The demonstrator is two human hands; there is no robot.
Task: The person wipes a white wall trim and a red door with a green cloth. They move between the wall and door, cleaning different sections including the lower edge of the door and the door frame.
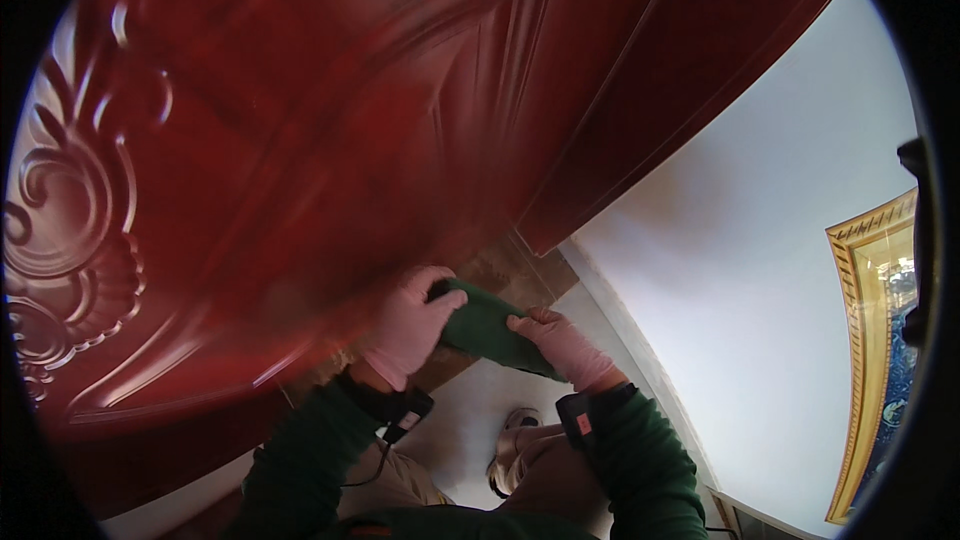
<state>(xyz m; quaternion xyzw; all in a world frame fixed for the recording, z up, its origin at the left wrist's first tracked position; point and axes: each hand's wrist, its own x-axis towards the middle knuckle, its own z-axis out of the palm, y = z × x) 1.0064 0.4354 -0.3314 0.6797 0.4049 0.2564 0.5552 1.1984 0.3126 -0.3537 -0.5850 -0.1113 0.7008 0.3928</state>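
Observation:
A folded dark green cloth (491,326) stretches between my two hands, low in front of my body. My left hand (409,326), in a pink glove, grips its left end with the thumb on top. At the other end my right hand (566,345), gloved the same way, pinches the cloth between thumb and fingers. Just beyond the cloth rises a glossy dark red wooden door (315,165) with moulded panels and carved scrollwork (67,202) at the left. I cannot tell whether my left fingers touch the door.
At the right a white wall (750,240) meets the door frame (675,90). On it hangs a gold picture frame (851,360). Brown tiles (525,270) lie at the threshold, pale floor (465,405) nearer me. My shoe (523,418) stands below my hands.

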